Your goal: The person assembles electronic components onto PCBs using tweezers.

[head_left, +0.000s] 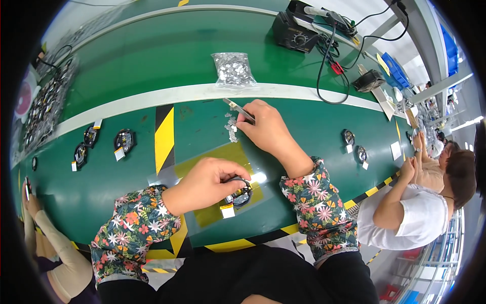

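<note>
My left hand is closed on a round black electronic housing with a circuit board inside; a white-and-yellow tab sticks out at its near side. The housing rests on a yellow translucent sheet. Farther off, my right hand pinches a pair of tweezers, their tips pointing away to the left. Beside the tweezers lies a loose cluster of small silvery-white pieces. Whether the tips grip a piece is too small to tell.
Several similar housings lie at left, and two at right. A bag of small silvery pieces sits behind the white rail. A black soldering station with cables stands at the back right. Co-workers sit on both sides.
</note>
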`<state>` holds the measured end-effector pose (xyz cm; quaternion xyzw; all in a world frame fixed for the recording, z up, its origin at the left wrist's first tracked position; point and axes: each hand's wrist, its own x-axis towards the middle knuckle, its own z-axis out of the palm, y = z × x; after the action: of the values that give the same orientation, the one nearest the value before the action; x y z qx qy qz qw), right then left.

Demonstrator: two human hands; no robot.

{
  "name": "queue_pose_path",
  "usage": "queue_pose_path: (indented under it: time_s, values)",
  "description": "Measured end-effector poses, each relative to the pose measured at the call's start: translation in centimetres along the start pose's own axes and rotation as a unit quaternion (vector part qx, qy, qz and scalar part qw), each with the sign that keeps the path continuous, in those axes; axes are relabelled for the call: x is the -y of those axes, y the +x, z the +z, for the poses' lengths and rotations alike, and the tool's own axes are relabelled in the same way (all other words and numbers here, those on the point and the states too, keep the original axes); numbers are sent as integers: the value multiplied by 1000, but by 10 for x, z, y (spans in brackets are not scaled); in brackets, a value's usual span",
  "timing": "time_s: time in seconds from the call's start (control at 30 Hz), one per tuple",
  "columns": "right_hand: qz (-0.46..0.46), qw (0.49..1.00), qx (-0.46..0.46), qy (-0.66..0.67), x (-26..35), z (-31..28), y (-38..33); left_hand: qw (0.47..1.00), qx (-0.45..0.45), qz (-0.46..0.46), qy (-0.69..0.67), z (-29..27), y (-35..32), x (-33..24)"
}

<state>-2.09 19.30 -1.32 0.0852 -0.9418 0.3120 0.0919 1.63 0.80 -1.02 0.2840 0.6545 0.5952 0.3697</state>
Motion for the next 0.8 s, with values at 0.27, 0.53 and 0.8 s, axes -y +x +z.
queue_pose_path:
  time_s: [0.27, 0.53, 0.8]
  values:
    - [73, 992, -18, 101, -6, -6, -9, 998, -48, -11, -31, -2, 0, 1]
    - [156, 954, -11, 257, 1, -20, -27, 997, -68, 1, -41, -1, 1, 2]
    - [182, 905, 19, 384, 17, -26, -55, 996, -85, -11, -25, 1, 0, 4]
